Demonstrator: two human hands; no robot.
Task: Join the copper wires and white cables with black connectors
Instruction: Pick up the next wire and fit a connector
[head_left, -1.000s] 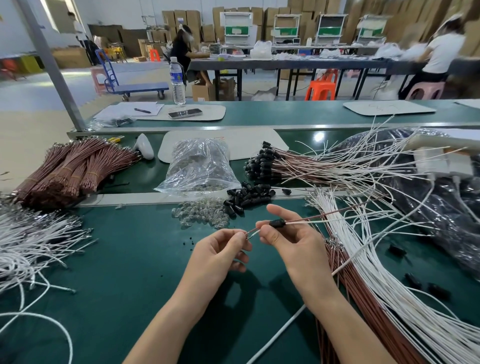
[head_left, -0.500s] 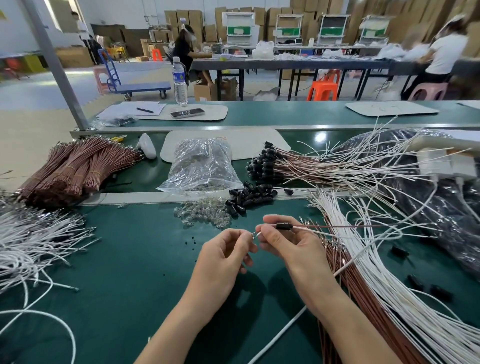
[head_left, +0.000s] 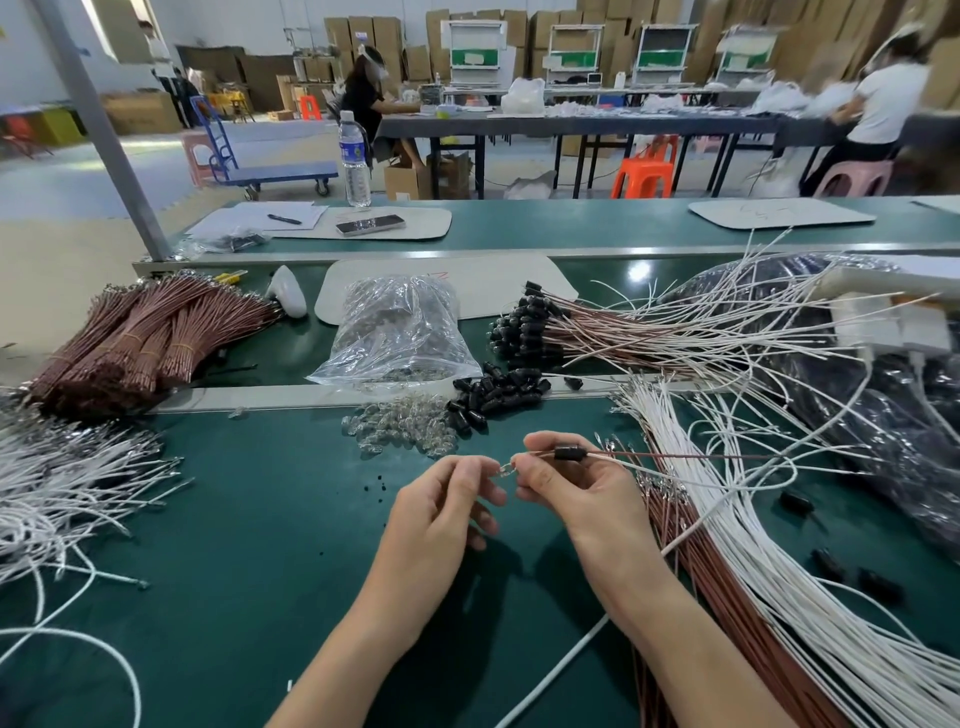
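Over the table (head_left: 234, 545), centre | I log right grip (head_left: 566, 483) pinching a copper wire (head_left: 701, 456) with a black connector (head_left: 569, 453) threaded on, held off the surface | left grip (head_left: 452, 499) pinching that wire's tip | loose connectors (head_left: 493, 397) heaped beyond, beside clear bulbs (head_left: 405, 428) | white cables (head_left: 737, 545) fanned at right.

Stacked cardboard boxes (head_left: 353, 36) stand behind a long grey table (head_left: 649, 124).

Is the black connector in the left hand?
No, the black connector sits on wires the right hand pinches; the left hand pinches a clear piece.
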